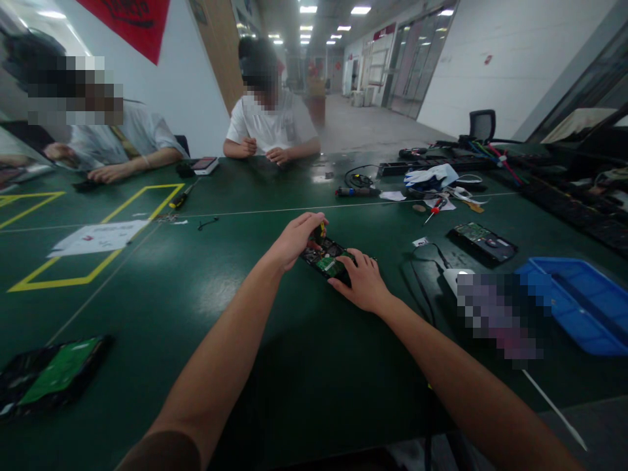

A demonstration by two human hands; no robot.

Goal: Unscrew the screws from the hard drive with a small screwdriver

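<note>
A hard disk drive (330, 263) with a green circuit board lies on the green table in front of me. My left hand (298, 239) is closed round a short yellow-and-black screwdriver (322, 230), held upright over the drive's far left end. Fingers hide most of the tool, and its tip cannot be made out. My right hand (364, 281) grips the drive's near right side, thumb at the near edge and fingers across the board.
Right of me are another hard drive (483, 242), a blue plastic tray (583, 301) and a cabled, blurred-out device (454, 281). A third drive (59, 373) lies at the near left. Papers (98, 237) and a yellow screwdriver (180, 197) sit farther left. Two people (272, 124) sit opposite.
</note>
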